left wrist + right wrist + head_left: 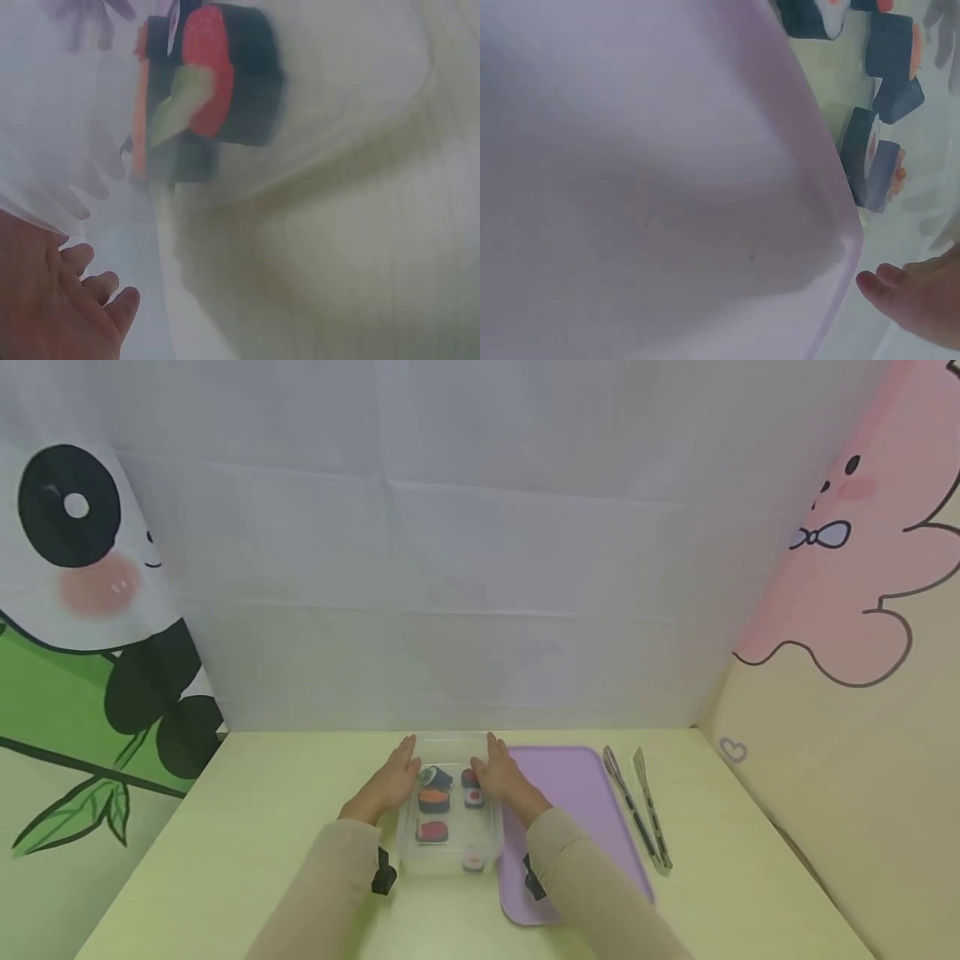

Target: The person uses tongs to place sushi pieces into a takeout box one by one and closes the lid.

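A clear plastic container [452, 855] holds several toy sushi pieces, seen hazily through it; whether a lid covers it I cannot tell. Among them are an orange-topped piece [433, 800], a red-topped piece [432, 832] and a white-topped roll [473, 859] near the front. My left hand [389, 782] lies along the container's left side, fingers extended forward and thumb at the upper edge. Opposite it, my right hand [507, 778] touches the right side in the same way. Through the plastic, the left wrist view shows a red-and-green-filled roll [206, 71] close up.
A purple tray [558, 777] lies right of the container, partly under my right forearm. Beyond it are metal tongs [630, 797] and a second long metal utensil [651, 802]. A pale curtain [465, 568] hangs behind the table, with printed cartoon panels on both sides.
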A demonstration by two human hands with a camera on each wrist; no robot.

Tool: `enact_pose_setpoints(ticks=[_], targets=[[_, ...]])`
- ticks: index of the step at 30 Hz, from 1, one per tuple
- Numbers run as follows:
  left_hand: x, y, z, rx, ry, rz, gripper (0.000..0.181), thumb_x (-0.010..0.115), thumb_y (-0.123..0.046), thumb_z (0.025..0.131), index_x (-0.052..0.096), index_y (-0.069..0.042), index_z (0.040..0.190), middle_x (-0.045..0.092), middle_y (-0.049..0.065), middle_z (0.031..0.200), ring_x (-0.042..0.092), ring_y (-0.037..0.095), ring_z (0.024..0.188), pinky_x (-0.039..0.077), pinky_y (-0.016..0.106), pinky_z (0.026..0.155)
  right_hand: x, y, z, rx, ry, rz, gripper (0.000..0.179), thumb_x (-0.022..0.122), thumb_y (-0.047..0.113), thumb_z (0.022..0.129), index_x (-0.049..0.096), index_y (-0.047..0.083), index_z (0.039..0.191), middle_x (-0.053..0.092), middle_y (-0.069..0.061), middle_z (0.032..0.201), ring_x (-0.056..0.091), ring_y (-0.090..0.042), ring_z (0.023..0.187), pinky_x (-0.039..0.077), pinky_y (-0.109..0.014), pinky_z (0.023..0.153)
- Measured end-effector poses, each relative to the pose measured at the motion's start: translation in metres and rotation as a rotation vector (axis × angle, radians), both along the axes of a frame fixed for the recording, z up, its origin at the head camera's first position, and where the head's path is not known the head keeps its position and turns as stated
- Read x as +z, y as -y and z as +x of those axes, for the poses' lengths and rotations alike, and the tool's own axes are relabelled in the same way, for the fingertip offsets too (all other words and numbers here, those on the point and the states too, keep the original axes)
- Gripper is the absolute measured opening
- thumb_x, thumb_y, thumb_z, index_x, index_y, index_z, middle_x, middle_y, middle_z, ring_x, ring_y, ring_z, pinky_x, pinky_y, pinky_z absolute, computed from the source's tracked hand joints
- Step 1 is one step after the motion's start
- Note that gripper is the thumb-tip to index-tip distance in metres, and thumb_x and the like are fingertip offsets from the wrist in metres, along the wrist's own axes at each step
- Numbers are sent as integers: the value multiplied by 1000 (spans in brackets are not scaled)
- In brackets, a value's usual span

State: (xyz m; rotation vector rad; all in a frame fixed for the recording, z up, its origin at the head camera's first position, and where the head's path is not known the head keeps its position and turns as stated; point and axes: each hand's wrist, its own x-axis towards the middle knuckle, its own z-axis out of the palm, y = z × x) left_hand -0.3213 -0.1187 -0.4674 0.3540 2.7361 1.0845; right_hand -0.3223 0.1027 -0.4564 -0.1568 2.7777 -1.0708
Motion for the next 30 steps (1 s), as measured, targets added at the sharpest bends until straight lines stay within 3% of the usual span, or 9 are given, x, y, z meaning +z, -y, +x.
enact_pose_setpoints(ticks=[4, 9, 12, 17, 22, 25, 30], targets=[[-3, 5, -1, -1, 11, 13, 65, 13, -44, 106, 0, -3, 156, -5, 19, 161, -5, 43, 144, 3, 61, 111, 4, -8, 5, 0, -12, -21, 68, 41, 36, 103, 15, 1, 155, 9, -26, 158, 22, -50, 138, 23, -60, 109], [1, 28, 6, 29, -39, 7, 66, 8, -44, 106, 2, -1, 155, -8, 23, 159, -9, 49, 141, 2, 67, 108, 18, -38, 19, 16, -108, 97, 65, 37, 38, 105, 16, 3, 155, 8, -25, 159, 17, -48, 140, 21, -64, 108], [7, 45, 19, 68, -92, -52, 64, 11, -42, 107, 4, 1, 154, -6, 27, 158, -9, 53, 139, 2, 68, 107, 25, -57, 28, 14, -178, 195, 62, 38, 36, 105, 20, 4, 155, 10, -24, 158, 15, -47, 141, 18, -66, 107], [15, 58, 47, 119, -180, -245, 64, 24, -41, 107, 11, 1, 155, -2, 29, 157, -8, 54, 139, 1, 71, 105, 21, -80, 44, 0, -208, 337, 62, 40, 40, 104, 24, 8, 155, 13, -22, 159, 12, -45, 142, 12, -68, 108], [16, 58, 71, 132, -178, -339, 66, 28, -43, 106, 11, -2, 155, -2, 26, 158, -9, 53, 139, -6, 73, 102, 13, -91, 52, -10, -204, 435, 67, 38, 48, 103, 24, 9, 155, 11, -21, 159, 9, -45, 143, 7, -68, 108], [13, 56, 78, 128, -157, -351, 67, 29, -44, 106, 12, -1, 155, -2, 27, 158, -9, 53, 139, -9, 73, 101, 13, -94, 55, -29, -203, 452, 67, 39, 48, 103, 25, 7, 155, 14, -22, 158, 12, -46, 142, 7, -68, 108], [7, 53, 80, 125, -131, -347, 68, 29, -45, 106, 12, -1, 155, -3, 26, 158, -10, 53, 139, -13, 72, 100, 12, -95, 57, -42, -184, 456, 68, 41, 47, 102, 25, 7, 154, 16, -23, 158, 13, -47, 142, 7, -69, 108]])
